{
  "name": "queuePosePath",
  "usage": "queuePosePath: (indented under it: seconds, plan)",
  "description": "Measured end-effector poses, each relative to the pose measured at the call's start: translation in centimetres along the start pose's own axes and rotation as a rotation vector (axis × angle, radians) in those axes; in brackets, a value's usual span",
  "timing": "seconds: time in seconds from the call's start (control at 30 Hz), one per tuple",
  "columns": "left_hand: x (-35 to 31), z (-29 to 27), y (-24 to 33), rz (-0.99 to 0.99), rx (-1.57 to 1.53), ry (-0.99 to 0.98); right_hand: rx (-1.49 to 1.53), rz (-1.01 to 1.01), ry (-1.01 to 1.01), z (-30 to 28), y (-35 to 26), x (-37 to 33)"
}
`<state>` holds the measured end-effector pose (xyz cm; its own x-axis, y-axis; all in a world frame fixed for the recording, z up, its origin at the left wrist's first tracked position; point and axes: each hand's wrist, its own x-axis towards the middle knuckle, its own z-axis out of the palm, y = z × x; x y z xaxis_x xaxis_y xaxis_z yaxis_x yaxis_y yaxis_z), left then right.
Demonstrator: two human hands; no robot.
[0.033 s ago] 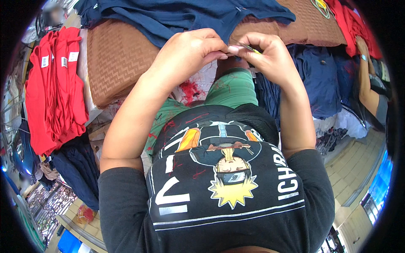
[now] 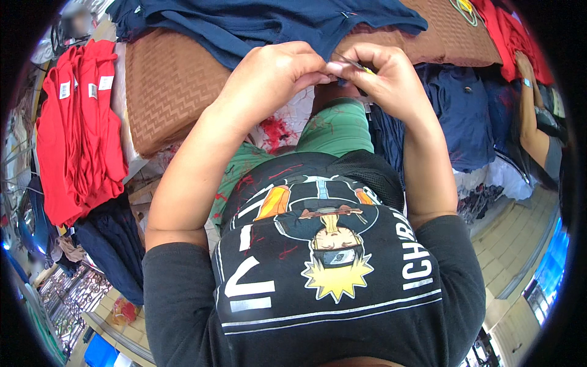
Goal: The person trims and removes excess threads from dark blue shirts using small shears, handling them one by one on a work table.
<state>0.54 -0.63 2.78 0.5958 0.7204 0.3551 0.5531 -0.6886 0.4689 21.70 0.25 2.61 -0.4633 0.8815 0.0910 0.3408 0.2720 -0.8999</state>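
A navy garment (image 2: 244, 27) lies spread over a brown patterned cushion, its near edge drawn down to my hands. My left hand (image 2: 278, 68) is closed, with thumb and fingers pinching that edge. Close against it, my right hand (image 2: 391, 76) is closed round small thread snips (image 2: 362, 67) that show a thin dark blade and a yellow part. The right thumb and fingertip meet the left fingertips at the cloth. Exactly where the blade touches is hidden by my fingers.
Red garments with white tags (image 2: 79, 134) hang over the left side beside the brown cushion (image 2: 174, 92). Navy garments (image 2: 458, 116) hang at the right. Red thread scraps (image 2: 276, 131) lie between my legs. Another person's arm (image 2: 529, 104) reaches to red cloth (image 2: 516, 43) at the far right.
The navy garment has shifted slightly at its near edge. My right hand has moved a little left, and the snips have turned slightly in it.
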Motion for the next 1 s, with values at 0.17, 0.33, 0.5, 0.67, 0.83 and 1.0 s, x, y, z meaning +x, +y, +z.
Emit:
queuePosePath:
  seconds: [0.17, 0.33, 0.5, 0.67, 0.83, 1.0]
  plan:
    - [0.2, -0.3, 0.0, -0.304, -0.163, 0.053, 0.088, 0.026, 0.066, 0.4, -0.7, 1.2]
    - [0.0, -0.5, -0.2, -0.444, -0.367, 0.085, 0.061, -0.144, 0.112, -0.1, -0.4, 0.6]
    - [-0.1, -0.5, -0.3, -0.403, -0.386, 0.120, -0.135, -0.245, 0.006, -0.8, 0.0, 0.1]
    - [-0.1, -0.5, -0.3, -0.378, -0.384, 0.141, -0.156, -0.263, -0.018, -0.4, -0.1, 0.0]
    - [0.1, -0.6, 0.0, -0.383, -0.374, 0.136, -0.163, -0.268, -0.016, 0.3, 0.0, 0.3]
    - [0.0, -0.3, -0.1, -0.368, -0.358, 0.156, -0.148, -0.255, -0.021, 0.7, -0.3, 0.4]
